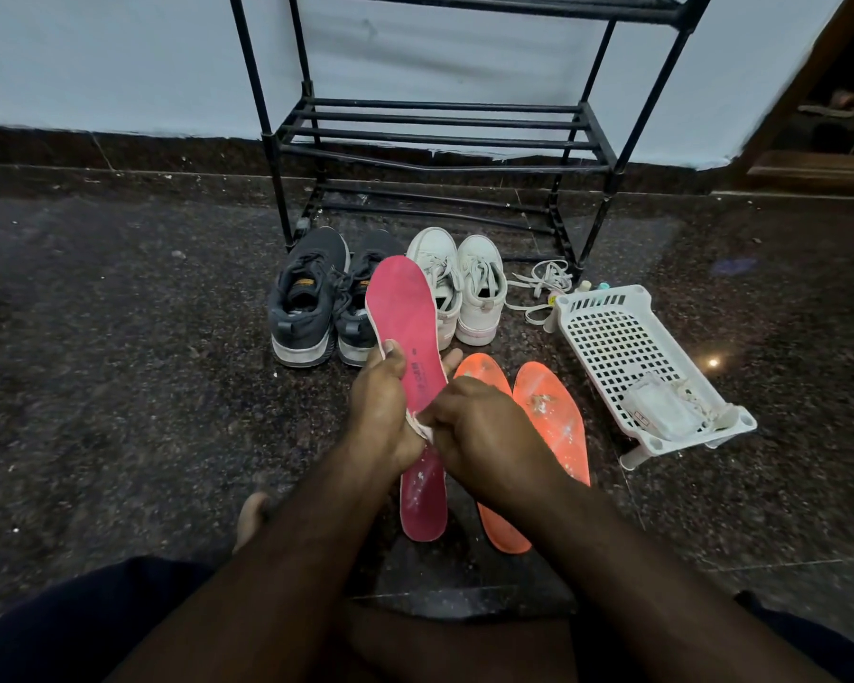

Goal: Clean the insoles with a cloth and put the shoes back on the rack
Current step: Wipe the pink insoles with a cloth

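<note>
My left hand (380, 401) grips a pink insole (400, 308) around its middle and holds it up, toe pointing away. My right hand (484, 436) pinches a small white cloth (421, 425) against the lower part of that insole. A second pink insole (424, 500), speckled white, lies on the floor under my hands. Two orange insoles (558, 426) with white specks lie just to the right. Behind them stand a pair of dark grey shoes (306, 298) and a pair of white shoes (464, 288), in front of the black rack (440, 135).
A white perforated basket (612, 337) lies at the right with a white packet (661, 406) in it. Loose white laces (538, 283) and small bottles sit by the rack's right leg. My bare foot (252, 515) rests on the dark stone floor.
</note>
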Demonstrator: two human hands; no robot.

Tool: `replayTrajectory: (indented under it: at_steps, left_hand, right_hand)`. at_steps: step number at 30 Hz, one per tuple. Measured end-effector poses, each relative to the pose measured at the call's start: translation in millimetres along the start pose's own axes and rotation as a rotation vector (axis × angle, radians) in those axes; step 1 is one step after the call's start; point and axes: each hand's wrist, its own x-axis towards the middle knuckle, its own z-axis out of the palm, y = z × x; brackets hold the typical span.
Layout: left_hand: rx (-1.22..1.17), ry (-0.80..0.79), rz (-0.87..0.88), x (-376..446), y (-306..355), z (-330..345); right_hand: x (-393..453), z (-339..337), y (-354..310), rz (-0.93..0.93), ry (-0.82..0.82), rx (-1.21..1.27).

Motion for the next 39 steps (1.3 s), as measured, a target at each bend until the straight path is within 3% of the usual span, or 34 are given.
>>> replayTrajectory:
  at_steps: [5,14,20,25,32,39]
  left_hand:
    - [-0.008,-0.001,0.023,-2.5,4.0,4.0]
    - [0.005,0.032,0.027,-1.4,-1.0,1.4]
    - [0.128,0.025,0.068,-3.1,-8.4,1.1]
    - [0.145,-0.066,-0.002,-7.8,-8.9,2.5]
    - [0.134,-0.100,-0.132,-6.8,-2.6,-0.1]
    - [0.304,-0.099,0.020,-3.7,-4.8,-2.5]
  right_hand:
    - [5.2,-10.0,11.4,0.022,0.161,-0.002]
    - [2.9,2.6,2.1,-0.016,0.029,0.035]
    - [12.1,0.2,18.5,-0.015,0.137,-0.130]
    - [18.4,-10.1,31.7,0.061,0.315,-0.038]
    - [16.4,-18.5,34.5,0.067,0.295,0.036]
    - [18.2,-20.6,29.6,0.046,0.390,0.040]
